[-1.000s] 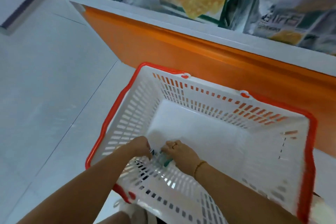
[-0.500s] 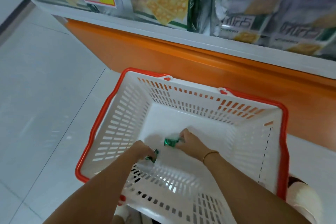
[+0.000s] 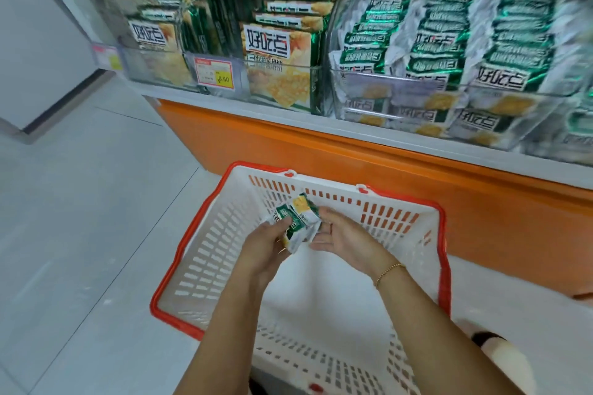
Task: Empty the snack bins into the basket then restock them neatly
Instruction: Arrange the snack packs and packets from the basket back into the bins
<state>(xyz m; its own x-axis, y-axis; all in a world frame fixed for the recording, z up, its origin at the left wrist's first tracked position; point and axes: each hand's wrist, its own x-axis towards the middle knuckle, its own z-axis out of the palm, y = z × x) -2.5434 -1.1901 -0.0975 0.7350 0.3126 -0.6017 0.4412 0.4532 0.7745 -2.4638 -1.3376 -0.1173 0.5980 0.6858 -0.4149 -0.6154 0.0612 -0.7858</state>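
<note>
Head view: the small green-and-white snack packets (image 3: 296,221) are bunched between the two hands. At least two show, but the count is hard to make out because fingers cover their lower ends. Both forearms hide part of the near wall and floor of the basket (image 3: 205,260) below the hands. Above and right of the hands, the far end of the clear snack bin (image 3: 417,96) smears into blur, and its print there is unreadable.

The left hand (image 3: 268,244) has its fingers curled round the packets from the left. The right hand (image 3: 340,234), with a bracelet (image 3: 388,271) at the wrist, meets their right edge. Its thumb is above and its fingers fairly straight, and whether it pinches them I cannot tell. The hands are close together above the basket's far half. Cracker boxes (image 3: 279,74) stand up and left of the hands.
</note>
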